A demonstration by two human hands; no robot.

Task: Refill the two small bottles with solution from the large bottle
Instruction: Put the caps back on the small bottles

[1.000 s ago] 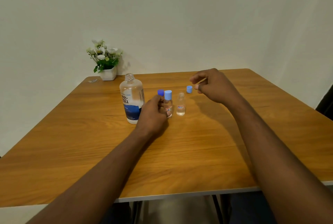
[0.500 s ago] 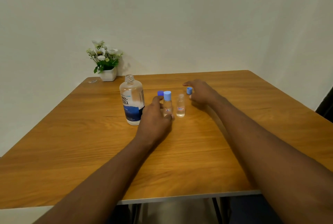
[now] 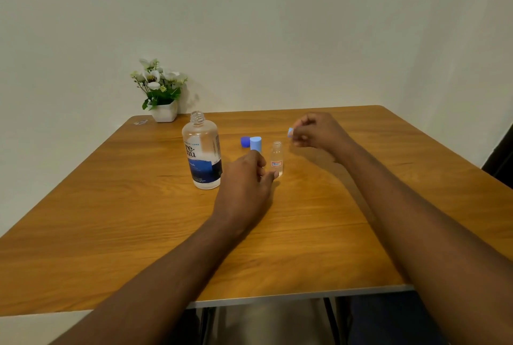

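Note:
The large clear bottle (image 3: 204, 155) with a blue label stands open, about a third full. Behind my left hand lies its dark blue cap (image 3: 244, 141) on the table. My left hand (image 3: 245, 180) curls round the body of the small bottle with the light blue cap (image 3: 255, 143); only the cap shows. Just right of it stands the open small bottle (image 3: 276, 158), holding clear liquid, with one left fingertip by its base. My right hand (image 3: 316, 130) hovers right of and above that bottle and pinches a small light blue cap (image 3: 290, 132).
A white pot of white flowers (image 3: 162, 94) stands at the table's back left corner, with a small clear scrap (image 3: 141, 122) beside it. The wooden table (image 3: 111, 219) has its front edge close to me; walls enclose the back and right.
My right hand has picked the light blue cap off the table and lifted it up beside the open small bottle. My left hand has stayed at the capped bottle.

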